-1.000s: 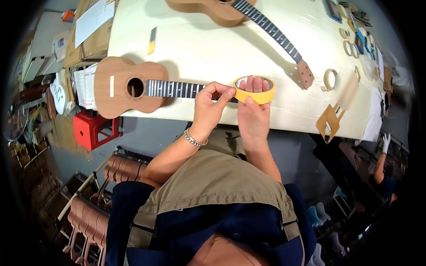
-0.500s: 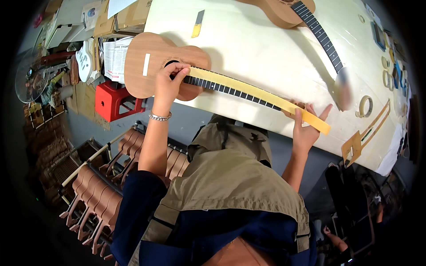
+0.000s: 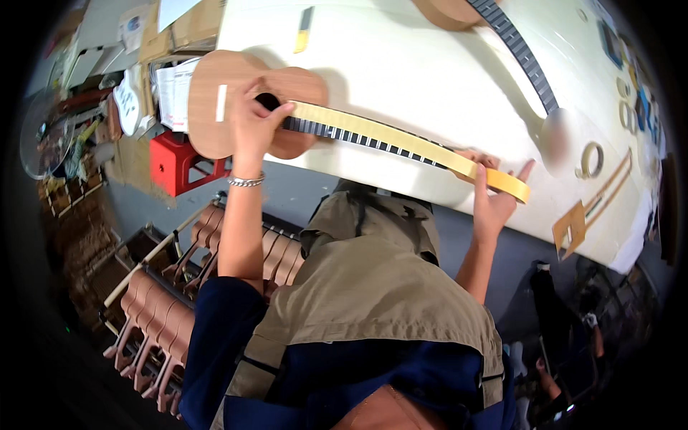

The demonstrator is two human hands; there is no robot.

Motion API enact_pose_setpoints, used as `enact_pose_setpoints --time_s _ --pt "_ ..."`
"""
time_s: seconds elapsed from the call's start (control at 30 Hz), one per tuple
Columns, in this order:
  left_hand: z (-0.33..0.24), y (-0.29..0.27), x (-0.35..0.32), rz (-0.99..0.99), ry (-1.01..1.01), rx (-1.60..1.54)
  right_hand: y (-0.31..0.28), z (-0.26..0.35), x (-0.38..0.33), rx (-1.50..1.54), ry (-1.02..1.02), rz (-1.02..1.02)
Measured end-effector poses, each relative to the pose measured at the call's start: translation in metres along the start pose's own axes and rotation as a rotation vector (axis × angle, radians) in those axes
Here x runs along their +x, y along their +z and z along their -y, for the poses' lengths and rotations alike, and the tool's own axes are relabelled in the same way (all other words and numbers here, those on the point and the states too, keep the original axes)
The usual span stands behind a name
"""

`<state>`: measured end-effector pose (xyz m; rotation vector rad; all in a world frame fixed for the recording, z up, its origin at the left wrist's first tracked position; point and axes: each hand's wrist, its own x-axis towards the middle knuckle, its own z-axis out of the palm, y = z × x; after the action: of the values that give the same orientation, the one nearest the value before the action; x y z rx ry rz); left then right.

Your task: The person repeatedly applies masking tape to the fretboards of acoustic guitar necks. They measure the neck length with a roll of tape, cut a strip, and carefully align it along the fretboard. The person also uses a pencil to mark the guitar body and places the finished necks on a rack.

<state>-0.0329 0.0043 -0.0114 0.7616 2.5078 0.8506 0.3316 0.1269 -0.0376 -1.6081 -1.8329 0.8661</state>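
Note:
A wooden ukulele (image 3: pixel 204 118) lies along the near edge of the white table, its body at left and its neck pointing right. A yellow strip of masking tape (image 3: pixel 373 132) runs along the dark fretboard, leaving the near-side frets bare. Over the body by the sound hole is my left hand (image 3: pixel 252 129), fingers apart, with the thumb touching the strip's left end. At the headstock, my right hand (image 3: pixel 493 206) grips the roll of masking tape (image 3: pixel 522 189), one finger stretched out past it. The strip joins the roll there. The headstock is partly hidden.
A second ukulele (image 3: pixel 527 61) lies at the far right, its headstock blurred. A yellow-handled scraper (image 3: pixel 302 39) is at the back. Another tape roll (image 3: pixel 591 159) and a wooden jig (image 3: pixel 570 228) sit at right. A red stool (image 3: pixel 166 168) and racked wooden necks (image 3: pixel 154 312) are at lower left.
My left hand's pinch at the tape end has loosened, its fingers spreading over the body while the thumb stays at the strip. My right hand still holds the roll. The view has shifted slightly.

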Motion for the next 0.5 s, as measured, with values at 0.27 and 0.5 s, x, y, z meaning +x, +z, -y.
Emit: enact_pose_setpoints --time_s 0.27,0.5 --pt "0.008 0.020 -0.049 0.028 0.677 0.679 0.003 0.018 0.002 -0.006 0.145 -0.021" --pt "-0.043 0.082 -0.098 0.295 0.594 0.660 0.021 0.007 -0.002 0.048 0.099 -0.059"
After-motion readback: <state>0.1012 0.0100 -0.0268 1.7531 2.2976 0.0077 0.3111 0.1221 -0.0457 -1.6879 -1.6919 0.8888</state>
